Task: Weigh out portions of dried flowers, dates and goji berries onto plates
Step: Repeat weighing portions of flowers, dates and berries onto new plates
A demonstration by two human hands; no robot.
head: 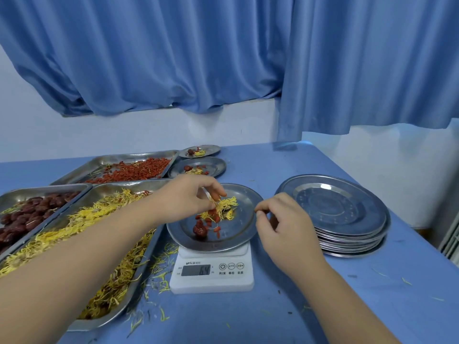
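Plate (239, 230) on scale (212, 273) holding flowers (226, 204), goji (215, 216), a date (200, 230), left hand (188, 197) pinching flower strands, right hand (285, 224) pinching its rim

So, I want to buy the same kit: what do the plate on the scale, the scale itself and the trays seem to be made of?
The plate on the scale: probably stainless steel, polished; it is silvery and mirrors the light. The scale: white matte plastic by its look, with a grey display. The trays: the same shiny silvery metal, likely steel too.
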